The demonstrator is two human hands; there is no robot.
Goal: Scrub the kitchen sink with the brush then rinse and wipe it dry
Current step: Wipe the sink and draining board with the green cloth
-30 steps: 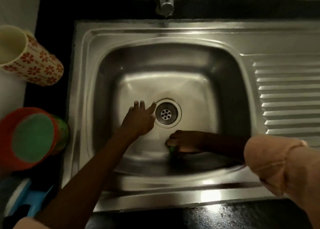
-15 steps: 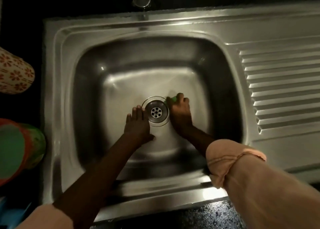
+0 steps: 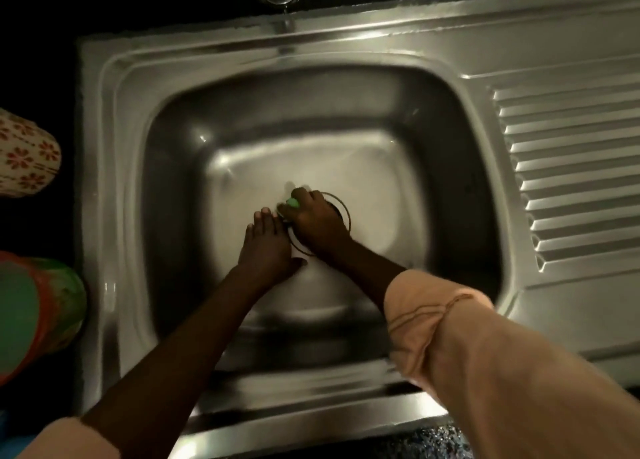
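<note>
Dim steel sink (image 3: 114, 216): right hand (image 3: 317, 221) grips green brush (image 3: 292, 202) over the drain, left hand (image 3: 268, 242) flat, fingers straight; rinsing and drying remain.

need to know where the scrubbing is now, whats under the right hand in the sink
The right hand grips a green brush and lies over the drain; only its ring shows. The strainer holes and brush bristles are covered.

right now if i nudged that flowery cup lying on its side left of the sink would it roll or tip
The flowery cup lies on its side on the dark counter, so it cannot tip; a nudge would probably roll it. Its body looks tapered, so it would likely curve rather than run straight. It looks like light plastic, so likely easy to shift, though that is a guess.
</note>
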